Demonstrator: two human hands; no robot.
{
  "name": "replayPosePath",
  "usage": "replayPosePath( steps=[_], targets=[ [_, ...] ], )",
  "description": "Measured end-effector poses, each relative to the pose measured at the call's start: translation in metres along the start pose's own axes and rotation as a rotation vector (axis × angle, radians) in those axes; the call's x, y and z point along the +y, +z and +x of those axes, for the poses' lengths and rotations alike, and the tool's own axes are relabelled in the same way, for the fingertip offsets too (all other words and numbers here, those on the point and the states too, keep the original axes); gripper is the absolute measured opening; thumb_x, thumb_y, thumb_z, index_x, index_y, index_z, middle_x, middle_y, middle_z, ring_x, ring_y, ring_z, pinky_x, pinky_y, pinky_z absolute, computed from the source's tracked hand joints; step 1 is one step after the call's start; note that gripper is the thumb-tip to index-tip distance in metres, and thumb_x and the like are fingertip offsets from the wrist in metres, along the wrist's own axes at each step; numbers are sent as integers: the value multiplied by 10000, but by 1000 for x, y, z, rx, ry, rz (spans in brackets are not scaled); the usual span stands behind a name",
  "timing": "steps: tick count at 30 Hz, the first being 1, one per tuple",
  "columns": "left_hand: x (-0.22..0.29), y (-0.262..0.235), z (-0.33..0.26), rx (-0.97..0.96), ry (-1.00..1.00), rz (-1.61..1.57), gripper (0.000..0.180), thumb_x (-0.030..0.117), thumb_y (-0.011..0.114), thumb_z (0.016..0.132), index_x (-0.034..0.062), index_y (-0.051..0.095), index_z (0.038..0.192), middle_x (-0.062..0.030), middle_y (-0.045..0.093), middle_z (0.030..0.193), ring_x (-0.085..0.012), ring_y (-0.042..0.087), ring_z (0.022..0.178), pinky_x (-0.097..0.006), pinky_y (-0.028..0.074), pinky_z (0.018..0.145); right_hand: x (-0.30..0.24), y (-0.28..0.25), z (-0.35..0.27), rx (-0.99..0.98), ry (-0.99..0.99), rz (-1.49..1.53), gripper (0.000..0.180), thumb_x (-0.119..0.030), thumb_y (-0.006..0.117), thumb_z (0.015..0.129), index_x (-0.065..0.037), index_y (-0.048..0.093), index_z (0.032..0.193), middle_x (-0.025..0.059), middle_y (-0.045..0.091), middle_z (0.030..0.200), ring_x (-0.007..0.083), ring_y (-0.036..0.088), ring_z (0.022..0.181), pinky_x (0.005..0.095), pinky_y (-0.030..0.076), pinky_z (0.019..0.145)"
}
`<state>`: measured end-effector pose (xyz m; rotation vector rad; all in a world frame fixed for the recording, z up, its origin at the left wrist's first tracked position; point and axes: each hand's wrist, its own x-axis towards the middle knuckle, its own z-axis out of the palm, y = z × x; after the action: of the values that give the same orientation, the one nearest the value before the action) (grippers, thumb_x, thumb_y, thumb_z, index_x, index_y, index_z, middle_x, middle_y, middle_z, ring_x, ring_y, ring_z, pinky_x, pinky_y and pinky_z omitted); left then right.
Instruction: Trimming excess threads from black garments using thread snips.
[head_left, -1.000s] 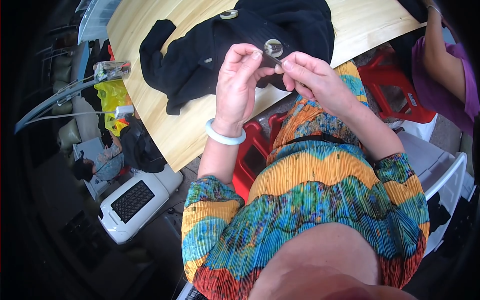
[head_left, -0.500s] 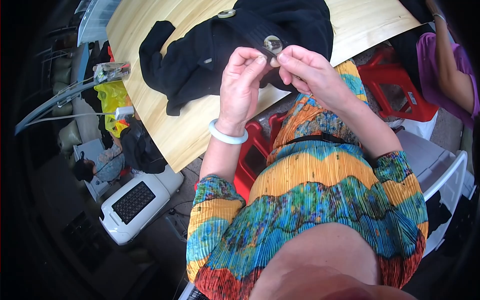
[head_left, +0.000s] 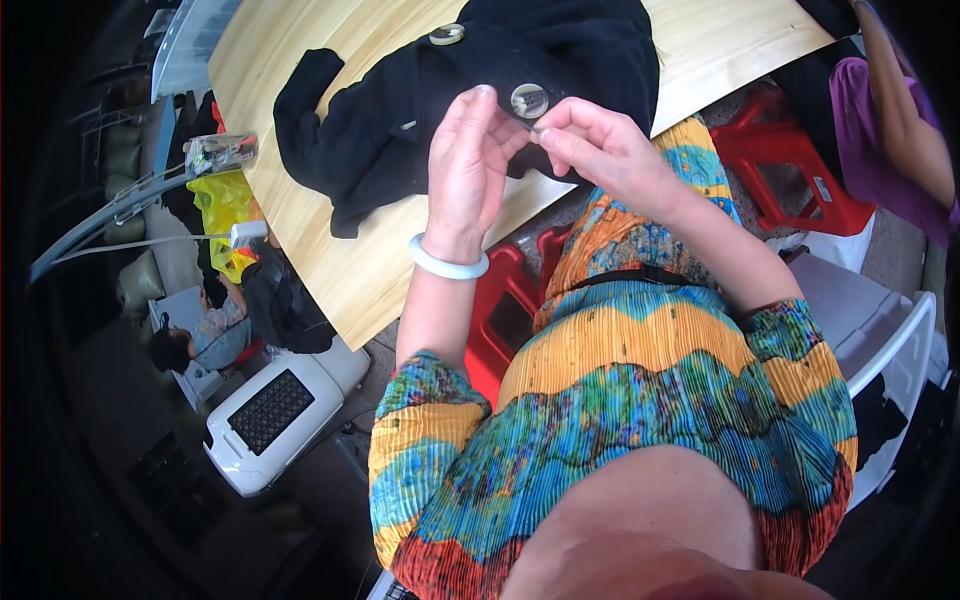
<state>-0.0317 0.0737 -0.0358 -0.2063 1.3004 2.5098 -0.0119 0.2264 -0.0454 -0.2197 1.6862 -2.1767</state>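
Note:
A black garment [head_left: 385, 125], coat-like, lies bunched on the wooden table in front of me. One large pale-rimmed button [head_left: 529, 100] sits just beyond my fingers, and a second button [head_left: 447, 35] farther off. My right hand [head_left: 605, 150] is closed, thumb and forefinger pinching a thin dark piece that looks like the garment's edge. Close beside it, my left hand [head_left: 465, 165] has its thumb raised away from the other fingers, which point toward the pinch. Those fingers partly overlap the cloth, and their tips are hard to make out. A pale bangle [head_left: 447, 260] circles my left wrist.
The wooden table [head_left: 305, 255] has a corner pointing toward me. Red stools [head_left: 800, 180] stand at right and under the table. A yellow bag [head_left: 222, 215] hangs by the left edge near a metal arm. Another person in purple [head_left: 880, 140] sits at right; someone else is at far left.
My left hand has shifted slightly left and its thumb has lifted off the pinched cloth. My right hand has moved a little left and down, still pinching. The near button is more exposed.

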Motion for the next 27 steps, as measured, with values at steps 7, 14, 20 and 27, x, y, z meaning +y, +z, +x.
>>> replayPosePath(
  steps=[7, 14, 20, 27],
  targets=[
    [-2, -6, 2, 45, -16, 359, 125, 127, 606, 797, 38, 520, 778, -43, 587, 757, -79, 549, 624, -204, 452, 606, -3, -12, -11, 93, -143, -6, 159, -156, 531, 848, -17, 516, 925, -22, 523, 717, 29, 495, 679, 167, 406, 629],
    [6, -15, -12, -146, -143, -16, 92, 100, 513, 850, 16, 550, 843, -92, 603, 797, -125, 563, 569, -194, 437, 459, -17, -22, -6, 222, -225, -80, 288, -65, 610, 773, 2, 487, 1026, 6, 558, 844, 0, 458, 670, 129, 379, 591],
    [5, -21, -21, -257, -113, -207, 348, 182, 588, 807, 10, 481, 1089, -104, 589, 915, -148, 578, 612, -202, 436, 448, -34, -8, -7, 114, -430, -142, 383, 18, 618, 710, -15, 471, 1061, 15, 575, 904, -28, 305, 538, 105, 268, 487],
    [3, -20, -19, -319, -103, -136, 405, 185, 660, 744, 14, 503, 1075, -92, 590, 876, -126, 560, 601, -190, 438, 453, -37, 3, 1, -37, -589, -331, 393, 45, 587, 699, -8, 479, 1073, 59, 589, 916, 92, 578, 783, 185, 452, 677]
  ],
)
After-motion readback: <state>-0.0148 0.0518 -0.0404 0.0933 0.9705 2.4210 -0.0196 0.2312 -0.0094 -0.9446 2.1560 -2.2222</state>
